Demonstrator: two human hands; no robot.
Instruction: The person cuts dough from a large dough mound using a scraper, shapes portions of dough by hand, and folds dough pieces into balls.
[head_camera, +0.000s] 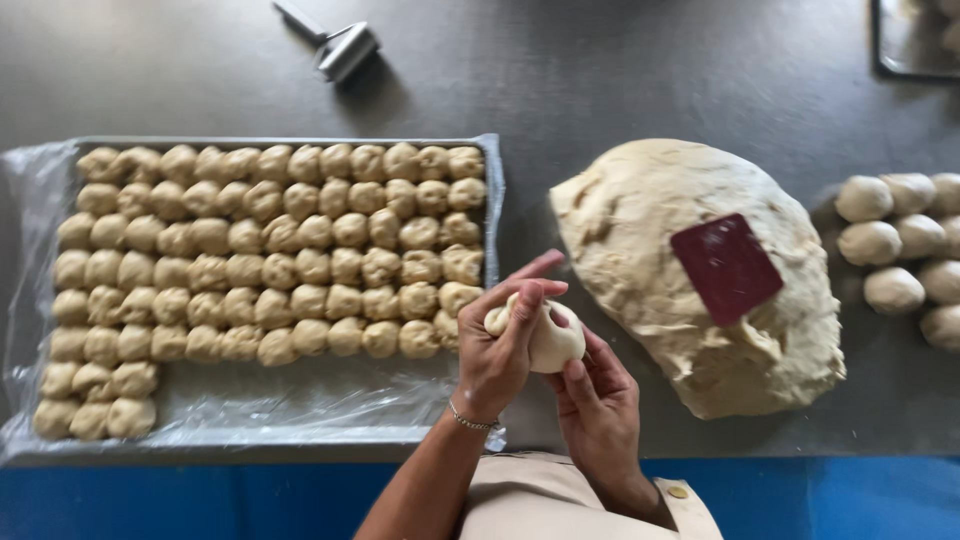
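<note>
My left hand (503, 350) and my right hand (597, 398) are both closed around one small pale dough ball (555, 345), held just above the steel table. The left hand's fingers curl over its top; the right hand cups it from below. A large mound of raw dough (640, 210) lies right of my hands, with a dark red plastic scraper (727, 267) resting on top of it. To the left stands a metal tray (300, 436) lined with clear plastic and filled with several rows of dough balls (270, 250).
More dough balls (893, 240) sit loose at the right edge of the grey steel table (620, 80). A small metal roller (340, 45) lies at the back. Another tray corner (915, 40) shows top right. The table's blue front edge (200, 500) runs below.
</note>
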